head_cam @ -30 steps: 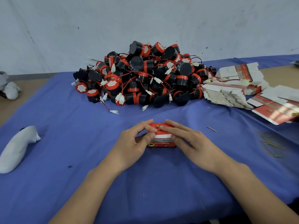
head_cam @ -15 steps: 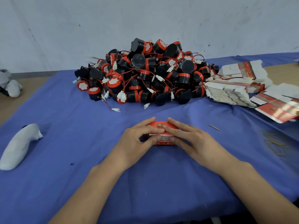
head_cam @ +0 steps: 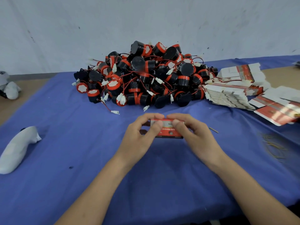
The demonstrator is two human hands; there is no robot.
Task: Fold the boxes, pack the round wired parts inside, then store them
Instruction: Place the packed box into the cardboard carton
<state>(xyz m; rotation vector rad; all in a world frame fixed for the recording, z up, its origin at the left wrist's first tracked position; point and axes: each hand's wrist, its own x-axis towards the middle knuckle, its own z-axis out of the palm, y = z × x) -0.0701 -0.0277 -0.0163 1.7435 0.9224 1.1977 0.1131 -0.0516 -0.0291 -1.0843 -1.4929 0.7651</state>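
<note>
A small red and white box (head_cam: 168, 129) sits between both hands at the middle of the blue cloth. My left hand (head_cam: 140, 137) grips its left end, thumb on the front face and fingers over the top. My right hand (head_cam: 193, 135) grips its right end the same way. Beyond the hands lies a big heap of round black and red wired parts (head_cam: 146, 77) with white plugs. Stacks of flat unfolded boxes (head_cam: 230, 95) lie at the right. What is inside the held box is hidden.
A blue cloth (head_cam: 81, 159) covers the table. A white handle-shaped object (head_cam: 17, 148) lies at the left. Loose rubber bands (head_cam: 272, 143) lie at the right, and a small stick (head_cam: 213, 129) lies near my right hand. A wall stands behind the heap.
Both hands have lifted and tilted the box so its front face shows more; thumbs now press on that face. The view has shifted slightly.
</note>
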